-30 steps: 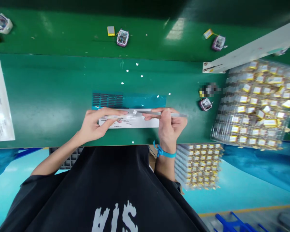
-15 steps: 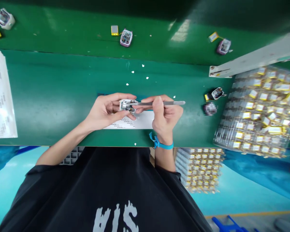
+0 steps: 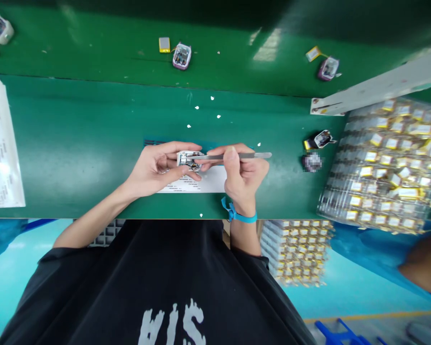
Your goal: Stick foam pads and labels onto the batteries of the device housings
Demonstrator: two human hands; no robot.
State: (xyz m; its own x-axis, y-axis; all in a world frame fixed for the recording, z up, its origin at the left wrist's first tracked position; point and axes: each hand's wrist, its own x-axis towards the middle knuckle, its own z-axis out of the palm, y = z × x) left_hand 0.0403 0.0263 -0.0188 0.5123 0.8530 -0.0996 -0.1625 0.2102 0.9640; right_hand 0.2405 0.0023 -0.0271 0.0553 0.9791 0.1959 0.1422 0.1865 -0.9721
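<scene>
My left hand grips a small white device case with its inner parts showing, held just above a white label sheet on the green bench. My right hand holds metal tweezers, whose tips reach into the case from the right. A blue band sits on my right wrist. A blue sheet with dark pads lies partly hidden behind my hands.
Clear trays of small yellow-tabbed batteries are stacked at right, with more below the bench edge. Small device cases with batteries lie on the far belt and near the trays. A white sheet lies at left.
A second ago my hands worked on the label sheet with the tweezers. My left hand then took up the device case, and the tweezer tips now rest inside it.
</scene>
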